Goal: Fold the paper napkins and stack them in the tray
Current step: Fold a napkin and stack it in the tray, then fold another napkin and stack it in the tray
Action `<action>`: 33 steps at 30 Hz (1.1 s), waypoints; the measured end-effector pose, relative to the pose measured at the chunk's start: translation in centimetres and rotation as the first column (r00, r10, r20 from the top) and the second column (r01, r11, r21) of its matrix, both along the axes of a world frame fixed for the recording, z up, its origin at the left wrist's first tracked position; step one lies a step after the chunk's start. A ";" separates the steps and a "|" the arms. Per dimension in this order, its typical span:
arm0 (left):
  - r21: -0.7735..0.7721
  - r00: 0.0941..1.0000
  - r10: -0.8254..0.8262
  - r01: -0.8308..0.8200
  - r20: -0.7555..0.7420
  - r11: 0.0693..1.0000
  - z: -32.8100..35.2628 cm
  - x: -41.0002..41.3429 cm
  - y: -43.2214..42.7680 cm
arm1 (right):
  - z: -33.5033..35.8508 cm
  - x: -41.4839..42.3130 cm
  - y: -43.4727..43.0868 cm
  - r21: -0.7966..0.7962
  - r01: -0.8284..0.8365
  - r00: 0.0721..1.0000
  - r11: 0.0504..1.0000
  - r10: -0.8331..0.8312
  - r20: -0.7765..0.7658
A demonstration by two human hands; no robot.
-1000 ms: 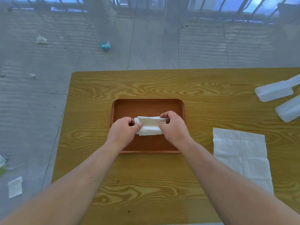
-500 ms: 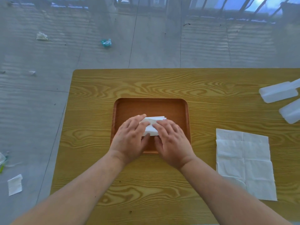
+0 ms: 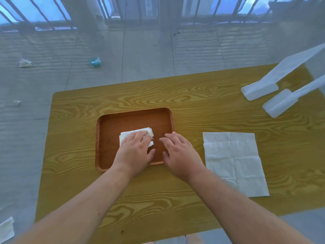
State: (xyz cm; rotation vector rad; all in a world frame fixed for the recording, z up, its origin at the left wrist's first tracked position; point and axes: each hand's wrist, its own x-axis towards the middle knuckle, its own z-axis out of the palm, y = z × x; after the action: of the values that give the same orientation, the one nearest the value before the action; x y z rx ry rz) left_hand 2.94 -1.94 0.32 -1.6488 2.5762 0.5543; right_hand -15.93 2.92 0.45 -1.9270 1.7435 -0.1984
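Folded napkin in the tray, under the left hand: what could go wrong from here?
1. The folded napkin shows loose, uneven layers at its right edge. When the left hand, flat on it, lifts, the fold may spring open in the tray.
2. The flat napkins on the table lie overlapped and offset, so the right hand could drag or lift more than one sheet.

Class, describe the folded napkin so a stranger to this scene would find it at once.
On the yellow wood-grain table sits a brown rectangular tray. Inside it, under the flat left hand, lies the small folded white paper napkin. Unlike the large unfolded white napkin lying right of the tray, it is compact and layered.
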 end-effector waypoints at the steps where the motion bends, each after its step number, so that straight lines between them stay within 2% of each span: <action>1: 0.007 0.999 -0.038 0.039 -0.025 0.999 0.4 -1.7 0.2 | 0.4 -1.6 0.8 -0.021 0.066 0.998 0.998 -0.066 0.004; 5: 0.025 0.974 -0.213 0.215 -0.073 0.976 1.0 -8.6 1.7 | 0.7 -9.5 4.8 -0.008 0.352 0.935 0.936 -0.352 -0.035; 9: 0.083 0.945 -0.320 0.324 -0.060 0.942 0.5 -14.0 3.1 | 0.2 -17.3 9.4 0.046 0.619 0.784 0.784 -0.613 -0.097; 14: 0.150 0.925 -0.378 0.378 -0.033 0.914 -0.2 -18.8 4.3 | -0.7 -22.5 14.0 0.097 0.722 0.691 0.685 -0.707 -0.148; 17: 0.173 0.952 -0.305 0.306 -0.034 0.936 -0.5 -20.9 4.3 | -1.0 -23.8 15.8 0.169 0.795 0.606 0.583 -0.781 -0.151; 19: 0.187 0.971 -0.238 0.239 -0.027 0.953 -0.7 -21.8 3.8 | -1.2 -23.9 16.5 0.217 0.809 0.582 0.547 -0.796 -0.165; 27: 0.233 0.991 -0.133 0.135 -0.024 0.963 -1.2 -27.3 1.2 | -1.7 -24.3 18.0 0.233 0.796 0.592 0.559 -0.799 -0.105; 33: 0.272 0.985 -0.147 0.118 0.092 0.955 -1.6 -29.9 -0.1 | -2.0 -24.3 18.0 0.225 0.755 0.651 0.616 -0.747 -0.138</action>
State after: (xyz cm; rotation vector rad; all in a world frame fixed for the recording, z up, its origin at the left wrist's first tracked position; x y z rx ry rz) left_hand -26.98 -2.01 -1.32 -1.3698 2.3869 0.7381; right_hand -40.25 20.93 -1.57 -0.9001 2.3759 -0.2136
